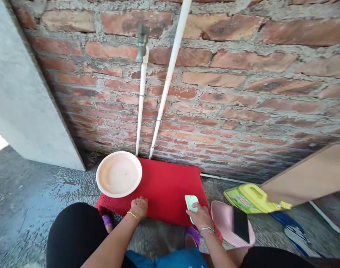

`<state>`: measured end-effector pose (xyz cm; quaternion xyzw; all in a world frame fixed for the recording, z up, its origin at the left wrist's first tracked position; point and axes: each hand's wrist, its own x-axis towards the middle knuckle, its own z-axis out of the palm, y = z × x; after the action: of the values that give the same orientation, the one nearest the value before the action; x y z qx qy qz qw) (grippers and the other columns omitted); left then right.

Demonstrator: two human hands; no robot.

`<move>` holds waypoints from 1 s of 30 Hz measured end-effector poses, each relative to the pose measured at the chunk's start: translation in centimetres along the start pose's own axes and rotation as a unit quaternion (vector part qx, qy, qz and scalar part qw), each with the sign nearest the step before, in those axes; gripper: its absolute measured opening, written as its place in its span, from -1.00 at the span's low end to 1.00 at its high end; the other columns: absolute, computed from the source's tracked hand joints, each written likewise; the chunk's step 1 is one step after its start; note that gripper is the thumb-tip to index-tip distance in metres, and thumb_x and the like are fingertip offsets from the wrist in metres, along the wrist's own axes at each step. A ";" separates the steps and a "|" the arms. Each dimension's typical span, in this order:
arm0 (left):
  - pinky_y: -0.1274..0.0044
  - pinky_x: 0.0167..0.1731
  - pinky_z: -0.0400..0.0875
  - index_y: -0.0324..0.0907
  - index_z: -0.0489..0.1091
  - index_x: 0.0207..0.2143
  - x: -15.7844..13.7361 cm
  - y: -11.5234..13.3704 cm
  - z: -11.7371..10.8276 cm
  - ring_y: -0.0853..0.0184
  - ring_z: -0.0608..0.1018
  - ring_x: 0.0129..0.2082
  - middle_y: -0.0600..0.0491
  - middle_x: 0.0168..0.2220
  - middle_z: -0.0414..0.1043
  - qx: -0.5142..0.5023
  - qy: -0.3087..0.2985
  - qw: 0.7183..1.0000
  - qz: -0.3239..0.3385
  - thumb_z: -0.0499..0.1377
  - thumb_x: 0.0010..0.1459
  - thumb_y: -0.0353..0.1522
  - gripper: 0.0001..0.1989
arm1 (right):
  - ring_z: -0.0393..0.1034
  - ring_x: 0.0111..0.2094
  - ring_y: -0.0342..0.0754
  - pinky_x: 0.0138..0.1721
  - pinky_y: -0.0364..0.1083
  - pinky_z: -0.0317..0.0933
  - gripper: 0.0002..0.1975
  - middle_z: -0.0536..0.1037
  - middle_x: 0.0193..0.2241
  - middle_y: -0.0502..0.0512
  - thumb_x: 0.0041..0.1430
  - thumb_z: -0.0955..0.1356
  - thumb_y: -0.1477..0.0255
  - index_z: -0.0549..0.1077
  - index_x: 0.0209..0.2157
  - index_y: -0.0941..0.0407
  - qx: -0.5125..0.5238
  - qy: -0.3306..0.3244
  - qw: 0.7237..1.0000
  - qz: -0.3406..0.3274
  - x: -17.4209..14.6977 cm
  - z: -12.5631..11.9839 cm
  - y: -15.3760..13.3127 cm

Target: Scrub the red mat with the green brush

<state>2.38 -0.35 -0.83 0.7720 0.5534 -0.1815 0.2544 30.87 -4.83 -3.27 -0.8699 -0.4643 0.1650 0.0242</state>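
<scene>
A red cloth (170,182) lies spread out low in front of me, against the foot of the brick wall. On its front edge my left hand (140,208) rests with curled fingers, gripping the fabric. My right hand (201,216) is closed round a flat, pale green block (191,203) with rounded corners and a small dark spot near its far end. The block is over the right part of the cloth; its underside is hidden. A round, pale pink basin (119,175) stands on the cloth's left end, apart from my left hand.
To the right is a pink plastic tray-like piece (221,219) carrying a black slab (241,224). Beyond it a yellow jug (250,199) lies tilted near a leaning board (309,175). White pipes (172,63) and a tap (142,42) run up the wall. Wet concrete floor (55,190) is left.
</scene>
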 end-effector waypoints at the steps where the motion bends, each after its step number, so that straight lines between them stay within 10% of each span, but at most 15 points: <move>1: 0.30 -0.03 0.31 -0.28 0.26 0.10 -0.1 -0.2 0.1 0.12 0.42 0.06 -0.28 0.07 0.32 -0.004 0.002 1.000 0.001 -0.09 0.17 -0.49 -0.56 | 0.36 -0.45 -0.09 -0.40 -0.14 0.14 -0.83 0.36 -0.39 0.05 -0.02 0.35 0.32 0.42 -0.32 0.02 0.007 -0.010 1.000 -0.003 -0.5 0.2 -1.2; 15: 0.40 -0.07 0.39 -0.27 0.38 -0.04 -1.3 -4.2 -0.4 0.20 0.50 -0.03 -0.17 -0.03 0.45 -0.018 0.010 1.000 -0.021 -0.01 0.08 -0.53 -0.62 | 0.35 -0.37 -0.14 -0.37 -0.18 0.10 -0.78 0.32 -0.27 0.02 -0.11 0.37 0.42 0.42 -0.31 0.03 0.003 -0.063 0.994 -0.086 -3.7 0.1 -7.9; 30: 0.41 -0.03 0.34 -0.25 0.26 0.09 -1.2 -4.8 0.5 0.25 0.45 0.03 -0.15 0.06 0.38 -0.008 0.006 1.000 -0.014 -0.11 0.14 -0.54 -0.53 | 0.35 -0.22 -0.07 -0.30 -0.18 0.10 -0.58 0.35 -0.23 -0.01 -0.33 0.44 0.48 0.45 -0.29 0.01 0.011 -0.129 0.971 -0.199 -7.4 5.2 -13.7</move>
<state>-2.59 -0.30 -1.50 0.7631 0.5673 -0.1762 0.2544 14.46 -3.66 -3.51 -0.7310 -0.6256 0.2726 0.0062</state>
